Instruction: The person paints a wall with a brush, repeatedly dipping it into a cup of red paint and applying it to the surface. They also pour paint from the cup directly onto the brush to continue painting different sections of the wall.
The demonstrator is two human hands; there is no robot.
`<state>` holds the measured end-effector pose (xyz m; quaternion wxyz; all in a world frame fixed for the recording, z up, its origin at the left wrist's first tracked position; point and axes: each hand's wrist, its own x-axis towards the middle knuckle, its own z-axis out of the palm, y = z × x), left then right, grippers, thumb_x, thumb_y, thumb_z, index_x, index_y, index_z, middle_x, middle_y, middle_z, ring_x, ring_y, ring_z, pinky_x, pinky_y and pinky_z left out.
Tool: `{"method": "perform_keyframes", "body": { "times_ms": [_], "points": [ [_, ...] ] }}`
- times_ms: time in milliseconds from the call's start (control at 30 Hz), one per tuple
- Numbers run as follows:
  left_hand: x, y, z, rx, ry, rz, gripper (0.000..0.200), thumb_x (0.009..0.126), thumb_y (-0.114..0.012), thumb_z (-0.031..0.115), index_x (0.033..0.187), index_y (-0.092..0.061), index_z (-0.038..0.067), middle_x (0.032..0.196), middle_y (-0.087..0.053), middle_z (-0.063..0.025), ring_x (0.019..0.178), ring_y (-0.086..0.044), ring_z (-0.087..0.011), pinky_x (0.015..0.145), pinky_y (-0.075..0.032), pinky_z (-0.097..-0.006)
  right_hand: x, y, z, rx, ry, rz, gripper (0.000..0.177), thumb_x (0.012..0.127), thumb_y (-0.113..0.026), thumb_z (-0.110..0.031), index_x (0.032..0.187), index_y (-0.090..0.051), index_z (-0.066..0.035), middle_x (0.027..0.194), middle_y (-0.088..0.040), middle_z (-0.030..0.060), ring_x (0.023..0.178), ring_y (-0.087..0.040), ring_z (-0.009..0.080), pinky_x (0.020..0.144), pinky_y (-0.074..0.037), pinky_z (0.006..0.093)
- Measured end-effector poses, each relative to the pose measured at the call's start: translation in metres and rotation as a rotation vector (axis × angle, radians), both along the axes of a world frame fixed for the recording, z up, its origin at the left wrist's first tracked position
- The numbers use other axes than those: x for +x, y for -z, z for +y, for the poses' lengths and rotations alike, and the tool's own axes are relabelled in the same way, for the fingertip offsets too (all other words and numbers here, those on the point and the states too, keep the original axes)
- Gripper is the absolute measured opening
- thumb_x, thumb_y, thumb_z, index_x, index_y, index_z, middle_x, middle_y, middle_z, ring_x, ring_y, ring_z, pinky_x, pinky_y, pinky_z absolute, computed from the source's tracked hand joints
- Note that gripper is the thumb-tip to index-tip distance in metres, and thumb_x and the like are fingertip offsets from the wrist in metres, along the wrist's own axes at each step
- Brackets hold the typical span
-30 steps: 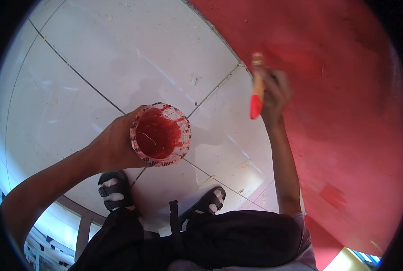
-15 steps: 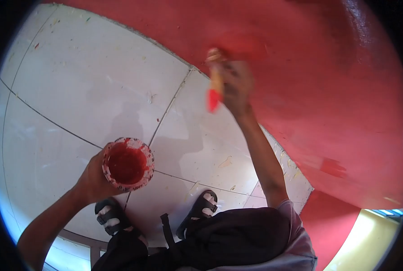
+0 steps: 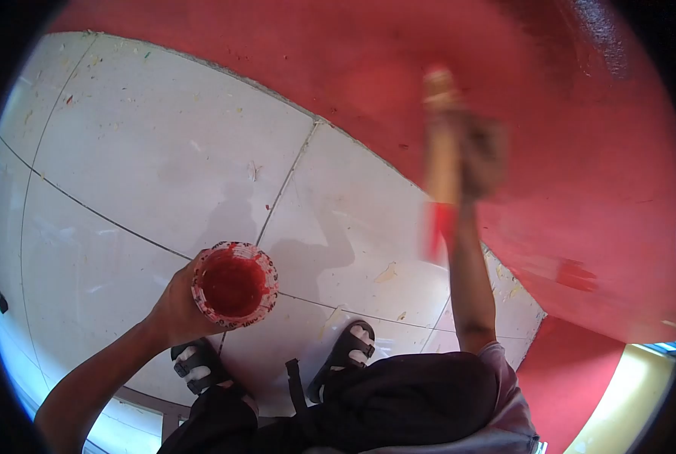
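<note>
My left hand is wrapped round a paint-smeared cup with red paint inside, held above the tiles. At the upper right, my right hand is blurred by motion but closed round a paintbrush. The brush has a pale wooden handle and a red part at its lower end; its upper end lies over the red wall. Whether the brush touches the wall cannot be made out. Wet, shiny paint shows on the wall at the top right.
White floor tiles carry scattered paint spots and flakes. My sandalled feet are below the cup and on the floor, with my dark-trousered legs at the bottom. A yellow surface shows at the lower right.
My right hand and the brush have moved right across the wall. The cup and my left hand appear slightly farther right and lower, as does much of the scene.
</note>
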<state>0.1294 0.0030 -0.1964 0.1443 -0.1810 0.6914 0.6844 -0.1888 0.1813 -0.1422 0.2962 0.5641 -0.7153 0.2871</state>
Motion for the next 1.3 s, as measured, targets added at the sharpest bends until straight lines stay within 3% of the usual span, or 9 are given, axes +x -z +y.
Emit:
{"method": "perform_keyframes", "body": {
  "times_ms": [133,233,333,467,533,800,1100,1200,1300],
  "points": [
    [0.009,0.003,0.003,0.011,-0.036,-0.002,0.086,0.058,-0.092,0.020,0.130,-0.047,0.008,0.123,-0.060,-0.0101,0.117,-0.058,-0.0233,0.099,-0.048,-0.0362,0.007,-0.020,-0.005,-0.118,0.051,0.165,0.042,0.065,-0.076,-0.005,0.102,-0.075,-0.023,0.086,-0.058,-0.0002,0.074,-0.054,0.0168,0.057,-0.041,0.0306],
    [0.012,0.006,0.009,0.005,-0.031,0.028,0.085,0.058,-0.092,0.021,0.129,-0.047,0.007,0.123,-0.059,-0.0107,0.115,-0.058,-0.0234,0.098,-0.048,-0.0357,-0.002,0.067,0.015,0.483,0.043,-0.010,0.037,0.067,-0.073,-0.004,0.101,-0.074,-0.019,0.095,-0.062,-0.0003,0.076,-0.055,0.0199,0.064,-0.047,0.0324],
    [0.013,-0.002,0.012,0.008,-0.024,0.020,0.086,0.058,-0.092,0.021,0.130,-0.047,0.007,0.123,-0.059,-0.0107,0.115,-0.058,-0.0236,0.098,-0.048,-0.0357,-0.003,0.104,0.025,0.549,-0.121,-0.169,0.035,0.069,-0.071,-0.003,0.101,-0.074,-0.017,0.096,-0.062,-0.0006,0.080,-0.056,0.0216,0.066,-0.049,0.0331],
    [0.021,-0.010,0.011,0.014,-0.020,0.031,0.086,0.058,-0.092,0.024,0.129,-0.047,0.007,0.123,-0.059,-0.0104,0.115,-0.058,-0.0236,0.099,-0.047,-0.0356,-0.022,0.019,0.026,0.029,-0.029,-0.165,0.034,0.068,-0.073,0.000,0.100,-0.074,-0.011,0.086,-0.061,0.0039,0.076,-0.056,0.0193,0.063,-0.045,0.0311],
    [0.025,-0.004,0.012,0.039,-0.019,0.023,0.086,0.058,-0.092,0.025,0.129,-0.047,0.007,0.123,-0.059,-0.0105,0.115,-0.059,-0.0239,0.099,-0.048,-0.0357,0.000,-0.026,0.015,-0.142,0.118,0.146,0.018,0.078,-0.073,0.001,0.096,-0.070,-0.004,0.088,-0.065,0.0085,0.077,-0.062,0.0176,0.063,-0.049,0.0305],
    [0.027,0.001,0.017,-0.006,0.065,0.052,0.086,0.058,-0.092,0.026,0.129,-0.047,0.006,0.121,-0.059,-0.0117,0.113,-0.059,-0.0261,0.098,-0.048,-0.0368,0.000,0.097,0.030,0.576,-0.093,-0.145,0.033,0.067,-0.068,0.005,0.095,-0.071,-0.012,0.081,-0.059,0.0039,0.077,-0.058,0.0231,0.063,-0.049,0.0328],
    [0.027,0.001,0.013,-0.031,0.035,0.071,0.085,0.058,-0.091,0.028,0.127,-0.048,0.005,0.118,-0.060,-0.0130,0.109,-0.061,-0.0284,0.096,-0.049,-0.0373,0.005,0.043,0.014,0.002,0.000,0.084,0.042,0.067,-0.070,0.003,0.104,-0.073,-0.017,0.082,-0.060,0.0021,0.073,-0.057,0.0194,0.059,-0.048,0.0314],
    [0.025,0.006,0.012,-0.017,0.043,0.082,0.086,0.056,-0.092,0.026,0.127,-0.048,0.006,0.120,-0.060,-0.0120,0.111,-0.060,-0.0275,0.097,-0.049,-0.0372,0.000,0.077,0.003,0.486,-0.247,0.007,0.035,0.070,-0.074,0.005,0.103,-0.071,-0.007,0.084,-0.059,0.0075,0.071,-0.056,0.0174,0.058,-0.047,0.0297],
    [0.021,0.004,0.009,-0.036,0.071,0.060,0.088,0.055,-0.093,0.025,0.128,-0.047,0.007,0.122,-0.058,-0.0110,0.113,-0.059,-0.0268,0.098,-0.048,-0.0375,-0.011,0.090,-0.001,0.342,-0.154,-0.028,0.039,0.070,-0.072,0.006,0.105,-0.071,-0.008,0.084,-0.060,0.0065,0.072,-0.057,0.0183,0.059,-0.048,0.0302]
  ]
}}
